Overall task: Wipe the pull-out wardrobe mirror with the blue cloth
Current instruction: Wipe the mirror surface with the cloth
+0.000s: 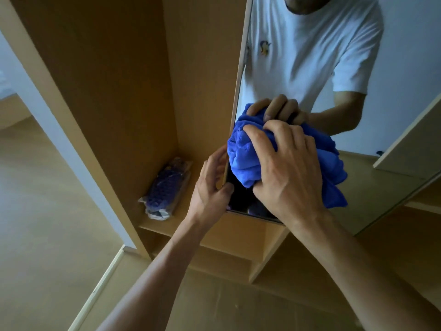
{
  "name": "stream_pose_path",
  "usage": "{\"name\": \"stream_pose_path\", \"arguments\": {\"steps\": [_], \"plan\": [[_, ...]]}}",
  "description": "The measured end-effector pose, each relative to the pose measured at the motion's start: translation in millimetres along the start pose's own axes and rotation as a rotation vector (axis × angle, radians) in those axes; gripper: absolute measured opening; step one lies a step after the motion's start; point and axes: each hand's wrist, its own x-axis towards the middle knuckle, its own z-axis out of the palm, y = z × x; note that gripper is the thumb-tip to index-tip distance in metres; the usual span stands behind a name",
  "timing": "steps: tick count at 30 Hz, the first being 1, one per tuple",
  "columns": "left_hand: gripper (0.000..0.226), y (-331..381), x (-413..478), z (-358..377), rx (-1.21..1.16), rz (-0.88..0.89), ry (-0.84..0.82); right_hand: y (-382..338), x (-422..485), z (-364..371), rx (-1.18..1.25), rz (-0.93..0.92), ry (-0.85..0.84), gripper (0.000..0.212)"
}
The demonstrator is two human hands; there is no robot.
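Observation:
The pull-out mirror point(298, 68) stands out from the wooden wardrobe, its glass facing me and showing a reflected person in a white T-shirt. My right hand point(286, 168) presses a bunched blue cloth point(243, 161) against the lower left part of the glass. My left hand point(212, 187) grips the mirror's left wooden edge near its bottom corner, thumb on the glass side and fingers behind. The cloth's reflection and the reflected hand show just above it.
A plastic-wrapped purple item point(164, 189) lies on the wardrobe shelf point(167, 230) left of the mirror. The wardrobe's side panel point(78, 115) rises at left. An open wardrobe door point(410, 149) shows at right. Wooden floor lies below.

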Motion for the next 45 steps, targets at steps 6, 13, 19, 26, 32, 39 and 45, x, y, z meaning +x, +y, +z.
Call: {"name": "stream_pose_path", "arguments": {"steps": [6, 13, 19, 26, 32, 39, 45], "plan": [[0.074, -25, 7, 3, -0.023, 0.156, 0.016, 5, -6, 23, -0.09, -0.076, 0.14, 0.07], [0.077, -49, 20, 8, -0.015, 0.314, 0.043, 6, -6, 36, -0.15, -0.116, 0.259, 0.057], [0.069, -63, 35, 7, -0.076, 0.41, 0.034, 11, 1, 32, -0.12, -0.136, 0.253, 0.047], [0.058, -72, 39, 5, -0.143, 0.44, -0.007, 16, 10, 20, -0.058, -0.124, 0.173, 0.04], [0.049, -79, 41, 6, -0.207, 0.454, -0.028, 8, -3, 38, -0.098, -0.167, 0.177, 0.038], [0.043, -83, 41, 10, -0.243, 0.433, -0.034, 7, -37, 74, -0.113, -0.229, 0.123, 0.053], [0.039, -84, 36, 10, -0.243, 0.406, -0.029, -1, -69, 101, -0.108, -0.257, 0.051, 0.046]]}}
